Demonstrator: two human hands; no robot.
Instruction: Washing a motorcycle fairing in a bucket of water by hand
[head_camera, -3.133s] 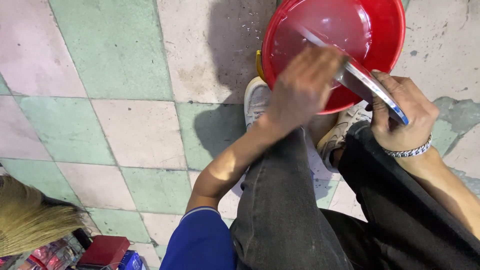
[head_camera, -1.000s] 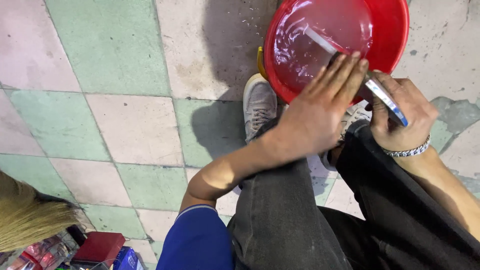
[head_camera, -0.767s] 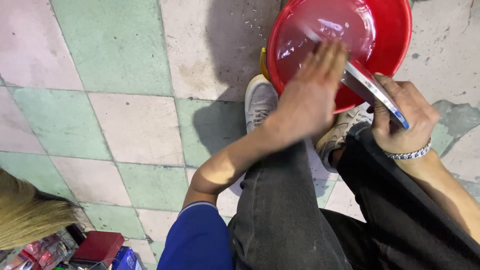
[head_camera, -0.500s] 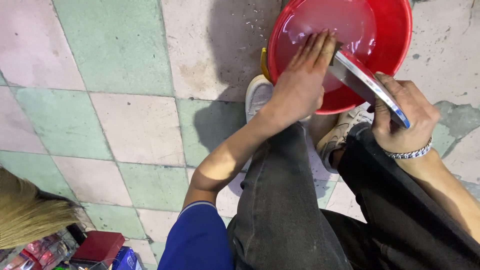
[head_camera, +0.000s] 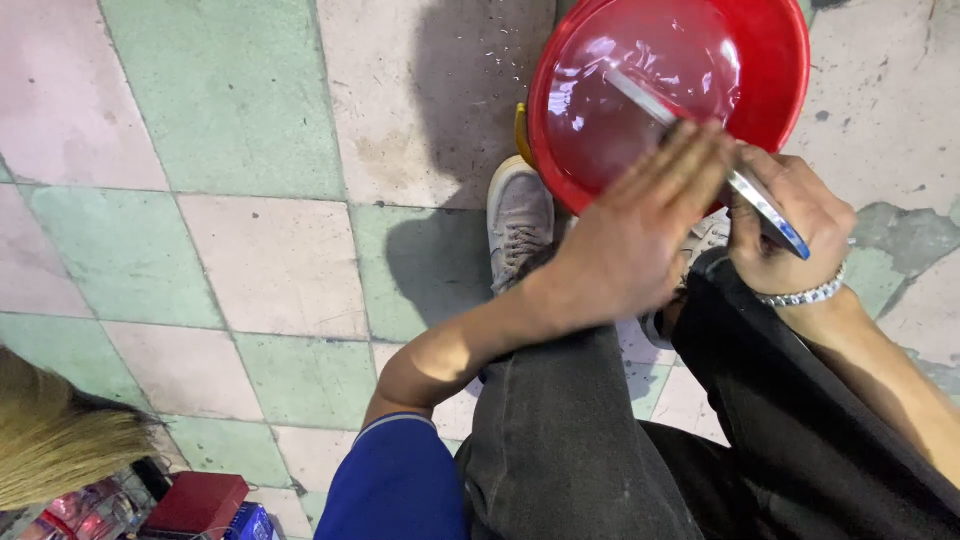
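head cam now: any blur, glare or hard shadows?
Head view: left hand motion-blurred at the fingers; right hand and blade fairly sharp; glare patches on the water in the red basin; dark shadow on the tiles left of the basin; broom soft at the corner.

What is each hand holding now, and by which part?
The right hand grips a long flat metal blade by its blue-tipped near end. The left hand lies flat on it, gripping nothing.

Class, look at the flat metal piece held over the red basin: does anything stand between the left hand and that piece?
Nothing visible does. The left hand lies with its fingers directly on the metal piece, which the right hand grips at its blue-edged end over the red basin.
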